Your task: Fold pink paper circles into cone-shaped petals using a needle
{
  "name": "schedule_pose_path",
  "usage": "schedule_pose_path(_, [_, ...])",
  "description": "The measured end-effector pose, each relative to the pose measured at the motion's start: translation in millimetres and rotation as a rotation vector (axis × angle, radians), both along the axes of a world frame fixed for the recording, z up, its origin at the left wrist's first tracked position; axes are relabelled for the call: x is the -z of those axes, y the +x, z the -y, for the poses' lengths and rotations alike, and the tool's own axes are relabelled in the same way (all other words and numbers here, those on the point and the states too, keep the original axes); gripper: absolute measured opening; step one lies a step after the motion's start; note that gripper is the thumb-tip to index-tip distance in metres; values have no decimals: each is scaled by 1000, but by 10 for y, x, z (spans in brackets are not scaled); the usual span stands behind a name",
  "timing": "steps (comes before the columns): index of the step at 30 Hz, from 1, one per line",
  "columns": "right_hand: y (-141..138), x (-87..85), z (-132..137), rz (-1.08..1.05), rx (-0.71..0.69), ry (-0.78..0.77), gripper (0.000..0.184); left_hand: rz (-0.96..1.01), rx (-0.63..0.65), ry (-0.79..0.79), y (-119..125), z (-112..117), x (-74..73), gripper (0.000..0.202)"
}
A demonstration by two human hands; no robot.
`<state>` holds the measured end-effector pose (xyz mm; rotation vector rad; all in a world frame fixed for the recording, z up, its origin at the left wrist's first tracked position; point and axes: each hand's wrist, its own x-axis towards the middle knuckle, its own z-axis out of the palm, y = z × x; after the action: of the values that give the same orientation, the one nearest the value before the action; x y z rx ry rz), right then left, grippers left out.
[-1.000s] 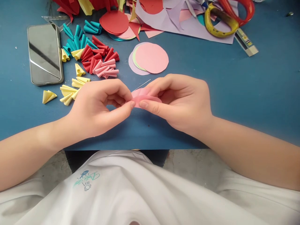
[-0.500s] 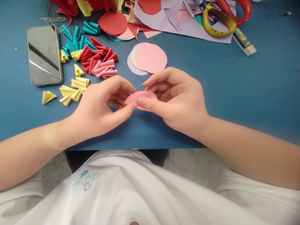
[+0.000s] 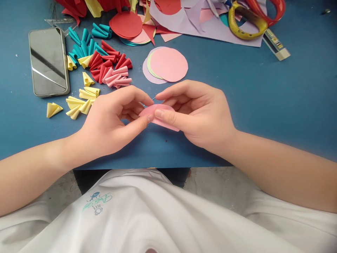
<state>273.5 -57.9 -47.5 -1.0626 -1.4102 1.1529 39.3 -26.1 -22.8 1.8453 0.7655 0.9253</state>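
Observation:
A pink paper piece (image 3: 147, 111) with a curved edge is held just above the blue table, between both hands. My left hand (image 3: 113, 121) pinches its left end, thumb in front and fingers behind. On the other side, my right hand (image 3: 205, 116) presses its thumb across the paper's front, with the index finger raised behind. A thin metal pin or needle (image 3: 150, 101) shows behind the paper, near the fingertips of both hands; which one grips it I cannot tell. Flat paper circles (image 3: 170, 63) in pink, green and lilac lie beyond the hands.
Rolled paper cones in teal (image 3: 83, 45), red (image 3: 106, 65), pink (image 3: 117, 77) and yellow (image 3: 85, 100) lie left of centre. A phone (image 3: 48, 63) is beside them. Scissors (image 3: 247, 30), a small blade-lead case-like box (image 3: 276, 45) and paper scraps (image 3: 179, 24) occupy the back.
The paper's lower right edge now tilts further down and shows below my right thumb. My right index finger has moved slightly left and down, with the pin shifting left too.

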Motion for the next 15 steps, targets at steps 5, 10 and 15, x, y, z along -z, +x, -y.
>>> schedule_pose_path(5, [28,49,-17,-15,-56,-5,18,-17,-19,12,-10,2,11,14])
schedule_pose_path(10, [16,21,-12,-10,-54,-5,19,-5,-4,29,-10,-3,6,12])
schedule_pose_path(15, [8,27,-8,-21,-43,-9,18,-4,9,25,2,-6,-6,9])
